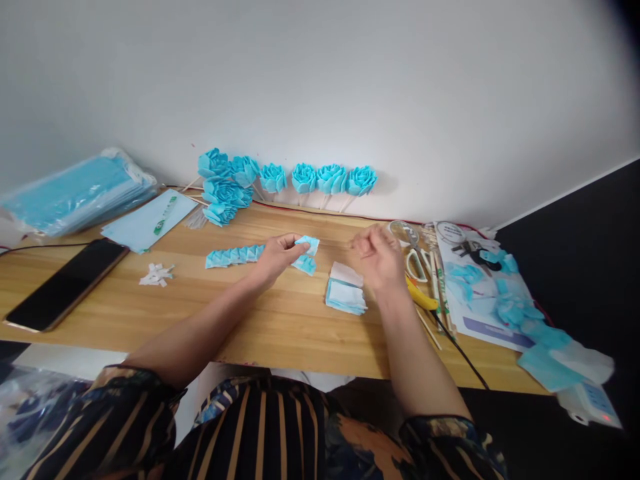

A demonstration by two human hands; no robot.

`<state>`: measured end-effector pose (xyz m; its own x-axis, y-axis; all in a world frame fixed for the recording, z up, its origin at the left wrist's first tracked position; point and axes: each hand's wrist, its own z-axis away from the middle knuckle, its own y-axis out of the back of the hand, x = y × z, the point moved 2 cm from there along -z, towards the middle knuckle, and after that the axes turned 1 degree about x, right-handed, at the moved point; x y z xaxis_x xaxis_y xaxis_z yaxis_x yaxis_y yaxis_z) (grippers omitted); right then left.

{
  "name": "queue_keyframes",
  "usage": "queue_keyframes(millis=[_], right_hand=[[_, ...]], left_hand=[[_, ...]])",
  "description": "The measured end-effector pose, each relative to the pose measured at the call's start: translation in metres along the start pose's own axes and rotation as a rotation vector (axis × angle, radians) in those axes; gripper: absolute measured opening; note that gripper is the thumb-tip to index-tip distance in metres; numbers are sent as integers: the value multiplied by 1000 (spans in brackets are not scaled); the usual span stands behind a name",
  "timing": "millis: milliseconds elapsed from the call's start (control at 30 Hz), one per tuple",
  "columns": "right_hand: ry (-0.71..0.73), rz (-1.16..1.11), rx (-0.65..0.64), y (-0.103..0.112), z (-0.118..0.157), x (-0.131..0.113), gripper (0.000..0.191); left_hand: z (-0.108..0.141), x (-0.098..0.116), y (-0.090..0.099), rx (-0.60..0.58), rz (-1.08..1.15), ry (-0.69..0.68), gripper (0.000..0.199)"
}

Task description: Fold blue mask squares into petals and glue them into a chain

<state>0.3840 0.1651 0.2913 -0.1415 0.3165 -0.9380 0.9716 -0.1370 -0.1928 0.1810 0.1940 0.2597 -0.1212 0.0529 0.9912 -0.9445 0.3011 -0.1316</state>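
Note:
In the head view my left hand (279, 259) pinches a small blue-and-white fabric piece (310, 245) between thumb and fingers, just above the table. Under and beside that hand runs a row of folded blue petals (233, 256), partly hidden by it. To the right, my right hand (377, 257) is raised with curled fingers, slightly blurred; whether anything is in them I cannot make out. Below it and to its left lies a stack of cut blue-and-white fabric squares (345, 297). A yellow-handled tool (421, 295) with a black cord rests beside the right wrist.
Several finished blue flowers on sticks (331, 179) lean along the wall. At left are a bag of blue sheets (80, 190), a phone (67, 283) and white strips (157, 274). Scissors (416, 265), blue scraps (515, 303) and a power strip (590, 403) are at right.

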Motion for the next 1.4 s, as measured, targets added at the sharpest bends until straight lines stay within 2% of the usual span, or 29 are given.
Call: queue_keyframes(millis=[167,267,333,400,533,633,733,900,1100,1233,1400], right_hand=[[95,-163,113,10,-7,-14,44],[77,-182,104,7,-6,-9,47],[18,-118,93,3,-4,0,46],[-69,11,47,-2,-2,11,41],[-204,204,-158,-11,3,28,38],[-199,237,-243,-15,6,34,35],[-140,315,-266,-17,8,34,27],[-42,422,-166,-12,6,26,27],[27,295,29,-1,-1,16,27],[42,312,96,1,-1,14,41],[36,339,82,-2,1,15,58]], left_hand=[[0,-1,-1,-1,-8,5,41],[1,1,-2,-8,-5,13,42],[2,2,-3,-17,-3,18,42],[3,4,-4,-22,1,24,42],[4,6,-5,-35,19,19,41],[4,6,-5,-48,27,16,41],[4,5,-6,-61,15,12,41],[4,4,-5,-57,6,22,42],[4,4,-4,-46,-8,21,40],[4,2,-3,-46,-15,21,39],[3,3,-3,-51,-19,21,39]])
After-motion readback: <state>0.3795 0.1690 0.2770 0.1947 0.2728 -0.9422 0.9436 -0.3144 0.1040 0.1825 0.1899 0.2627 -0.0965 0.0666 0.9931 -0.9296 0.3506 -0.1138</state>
